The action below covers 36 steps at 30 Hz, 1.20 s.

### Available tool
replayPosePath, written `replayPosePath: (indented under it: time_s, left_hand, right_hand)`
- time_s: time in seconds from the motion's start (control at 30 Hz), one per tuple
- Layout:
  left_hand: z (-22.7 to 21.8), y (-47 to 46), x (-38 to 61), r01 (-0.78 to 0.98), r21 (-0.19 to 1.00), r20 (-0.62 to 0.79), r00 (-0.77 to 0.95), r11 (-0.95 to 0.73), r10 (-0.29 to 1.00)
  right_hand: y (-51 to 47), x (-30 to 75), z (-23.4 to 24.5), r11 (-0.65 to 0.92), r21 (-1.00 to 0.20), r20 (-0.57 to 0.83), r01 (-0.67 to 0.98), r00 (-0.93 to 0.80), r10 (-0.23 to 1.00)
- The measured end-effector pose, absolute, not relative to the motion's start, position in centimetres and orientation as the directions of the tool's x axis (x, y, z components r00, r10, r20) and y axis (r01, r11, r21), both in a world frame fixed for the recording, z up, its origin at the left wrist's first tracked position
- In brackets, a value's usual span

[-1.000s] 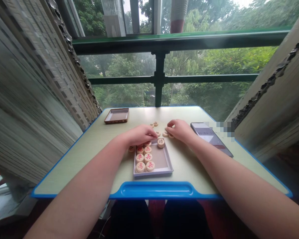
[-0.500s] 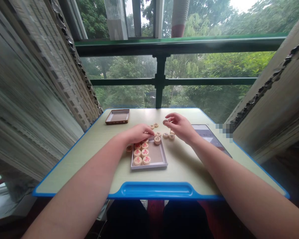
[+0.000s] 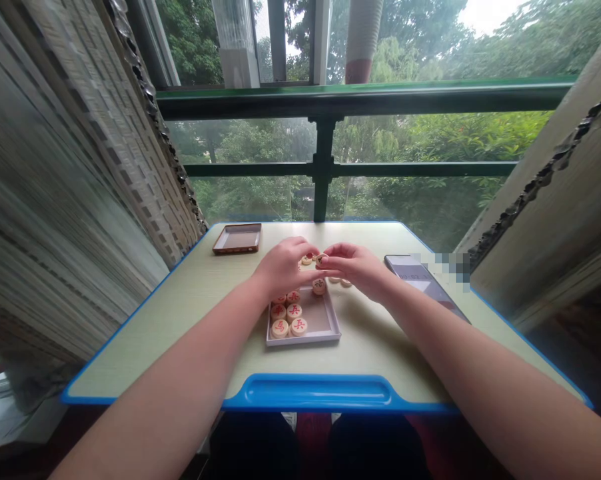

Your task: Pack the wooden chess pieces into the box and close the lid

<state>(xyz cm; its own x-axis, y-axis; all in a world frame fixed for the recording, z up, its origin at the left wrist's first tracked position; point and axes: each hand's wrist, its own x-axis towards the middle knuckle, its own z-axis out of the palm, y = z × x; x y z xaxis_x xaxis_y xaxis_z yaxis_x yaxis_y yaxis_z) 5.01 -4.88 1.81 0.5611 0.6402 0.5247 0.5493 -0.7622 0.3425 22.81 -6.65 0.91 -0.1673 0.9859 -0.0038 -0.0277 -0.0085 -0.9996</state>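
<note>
My right hand [image 3: 358, 267] pinches a round wooden xiangqi piece [image 3: 321, 259] between thumb and fingertips, above the far edge of a shallow white box tray [image 3: 305, 338]. My left hand [image 3: 283, 267] is close beside it over the tray's far left corner, fingers curved and thumb stretched out apart from them. Pieces show in the gap behind its fingers, and I see none clearly gripped. Red-marked pieces [image 3: 294, 312] stand in two columns along the tray's left side. A dark-marked piece [image 3: 319, 287] sits at its far right corner. My hands partly hide the far pieces.
A brown-rimmed box lid [image 3: 237, 239] lies at the table's far left. To the right is a tablet or phone [image 3: 425, 283] with a lit screen. Loose pieces [image 3: 340, 282] lie beyond the tray's right corner. The table's blue edge [image 3: 315, 393] has a moulded groove.
My right hand has moved left and slightly nearer with its piece. My left hand has risen from the tray's far left corner, and its thumb has spread toward the right hand.
</note>
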Motion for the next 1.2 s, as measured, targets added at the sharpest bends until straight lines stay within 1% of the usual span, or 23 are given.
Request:
replayPosePath:
  time_s: [0.13,0.3,0.53,0.63,0.67,0.73,0.83,0.9,0.93,1.0,1.07,1.2]
  left_hand:
    - [1.4,-4.5,4.9,0.561,0.301,0.596,0.520,-0.771,0.612]
    - [1.3,-4.0,4.6,0.558,0.283,0.604,0.528,-0.780,0.597]
    - [1.7,-4.5,4.6,0.544,0.285,0.602,0.539,-0.789,0.589]
    - [1.9,-4.5,4.6,0.561,0.292,0.587,0.534,-0.774,0.608]
    - [2.1,-4.6,4.5,0.568,0.305,0.570,0.534,-0.765,0.624]
    - [2.5,-4.8,4.3,0.582,0.346,0.493,0.554,-0.736,0.671]
    - [3.4,-5.4,3.9,0.602,0.411,0.274,0.634,-0.685,0.723]
    - [3.9,-5.9,3.7,0.613,0.437,0.145,0.674,-0.658,0.724]
    - [4.0,-6.0,3.6,0.620,0.442,0.101,0.684,-0.648,0.723]
    - [4.0,-6.2,3.7,0.637,0.435,0.041,0.692,-0.636,0.721]
    - [3.8,-6.2,4.0,0.654,0.407,-0.001,0.698,-0.637,0.716]
    - [3.3,-6.2,4.6,0.676,0.340,-0.037,0.704,-0.653,0.710]
  right_hand:
    - [-6.6,22.6,0.7,-0.006,-1.000,-0.004,-0.010,-0.135,0.991]
    - [-6.6,22.5,0.9,0.002,-0.998,0.010,-0.064,-0.130,0.991]
    - [-6.9,22.5,1.1,0.013,-0.999,0.009,0.036,-0.114,0.993]
    - [-7.0,22.6,1.3,0.012,-0.996,0.001,0.085,-0.137,0.991]
    - [-7.0,22.7,1.5,0.032,-0.995,0.019,0.098,-0.136,0.991]
    - [-6.9,23.1,1.9,0.119,-0.985,0.111,0.122,-0.076,0.991]
    - [-6.5,24.1,2.7,0.255,-0.956,0.273,0.142,0.119,0.955]
    - [-6.4,24.6,3.0,0.283,-0.950,0.307,0.136,0.212,0.928]
    - [-6.3,24.7,3.1,0.283,-0.949,0.308,0.137,0.234,0.922]
    - [-6.3,24.8,3.1,0.275,-0.949,0.306,0.152,0.241,0.921]
    - [-6.3,24.6,2.9,0.272,-0.946,0.306,0.176,0.213,0.928]
    - [-6.3,24.0,2.2,0.287,-0.929,0.325,0.235,0.142,0.935]
